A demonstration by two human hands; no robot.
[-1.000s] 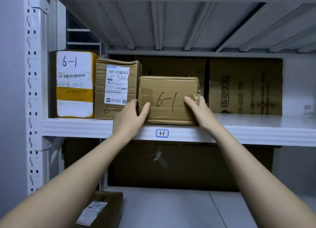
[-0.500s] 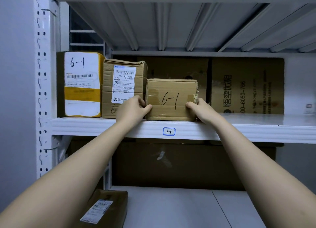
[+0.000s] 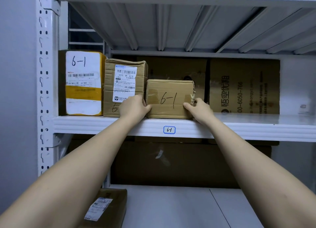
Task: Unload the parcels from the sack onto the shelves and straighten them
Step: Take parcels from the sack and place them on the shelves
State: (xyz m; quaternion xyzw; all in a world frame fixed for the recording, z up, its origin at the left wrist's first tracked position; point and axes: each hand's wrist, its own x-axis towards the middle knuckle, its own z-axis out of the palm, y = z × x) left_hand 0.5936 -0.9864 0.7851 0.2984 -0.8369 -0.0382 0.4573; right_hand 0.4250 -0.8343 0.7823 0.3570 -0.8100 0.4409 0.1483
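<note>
Shelf (image 3: 256,126), white metal, tagged "6-1" on its front lip by a small blue-bordered label (image 3: 169,130); carrying three parcels in a row at its left end.

Small brown parcel (image 3: 169,99), "6-1" handwritten on its face, taped at both sides; sitting upright at the shelf's front edge, third from the left, touching or just beside the middle parcel (image 3: 124,87); both hands are gripping it.

Left hand (image 3: 134,108): thumb lying across the parcel's lower left face, fingers curling round its left side, partly covering the middle parcel's lower front.

Right hand (image 3: 199,110): thumb pressing on the lower right face, fingers wrapping round the right side, out of sight behind it.

Middle parcel: brown carton bearing a white printed shipping label, standing taller than the small one.

Leftmost parcel (image 3: 83,83): white and yellow wrapping, "6-1" handwritten at top, standing against the upright post (image 3: 45,73).

Large printed carton (image 3: 244,85): standing at the back of the shelf, behind and right of the hands.

Lower shelf (image 3: 179,209): one labelled brown parcel (image 3: 107,209) lying at its left, partly hidden by the left forearm.
</note>
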